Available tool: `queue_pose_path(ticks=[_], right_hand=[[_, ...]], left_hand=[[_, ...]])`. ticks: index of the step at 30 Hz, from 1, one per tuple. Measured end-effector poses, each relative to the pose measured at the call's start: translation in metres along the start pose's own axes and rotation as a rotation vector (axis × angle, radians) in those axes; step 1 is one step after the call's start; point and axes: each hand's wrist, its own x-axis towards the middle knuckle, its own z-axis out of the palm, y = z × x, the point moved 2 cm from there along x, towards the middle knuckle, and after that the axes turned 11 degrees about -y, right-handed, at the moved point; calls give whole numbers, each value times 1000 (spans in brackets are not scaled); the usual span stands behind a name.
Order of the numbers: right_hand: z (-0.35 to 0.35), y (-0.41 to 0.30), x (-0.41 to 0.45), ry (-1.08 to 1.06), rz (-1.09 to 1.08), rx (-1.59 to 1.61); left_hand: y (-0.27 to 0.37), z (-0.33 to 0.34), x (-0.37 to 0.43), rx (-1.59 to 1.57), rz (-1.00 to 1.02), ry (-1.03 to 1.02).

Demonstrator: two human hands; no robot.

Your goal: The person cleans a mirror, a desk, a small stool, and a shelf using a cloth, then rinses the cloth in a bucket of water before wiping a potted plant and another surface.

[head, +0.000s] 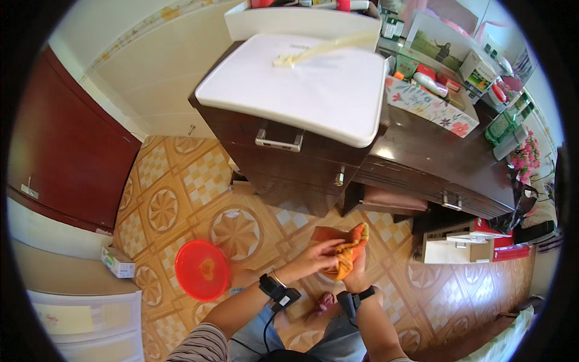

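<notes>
An orange and yellow patterned cloth [349, 257] is bunched up between my two hands, above the floor in front of my knees. My left hand [317, 259] reaches in from the left, its fingers pressed against the cloth's near side. My right hand [357, 274] grips the cloth from below and to the right. Just beyond the cloth a brown flat surface [326, 232] shows; I cannot tell whether it belongs to the cloth. On the floor left of my hands sits a round red plastic basin [185, 270] with a yellowish patch inside.
Ahead stands a dark wooden cabinet [294, 167] topped by a white board [289, 99] bearing a pale yellow strip [334, 44]. A glossy dresser [425, 149] carries a floral box [429, 106] and bottles. An open drawer [445, 251] lies right; a small carton [118, 262] left.
</notes>
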Motion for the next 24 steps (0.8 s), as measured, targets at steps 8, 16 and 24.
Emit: queue_pose_path(ticks=[8, 16, 24], right_hand=[[36, -8, 45, 166, -539, -905], [107, 60, 138, -386, -1684, -2312], [59, 99, 211, 68, -1656, -2891]], left_hand=[[-152, -191, 36, -225, 49, 122], [-258, -216, 45, -559, -119, 81], [-245, -196, 56, -153, -163, -19]])
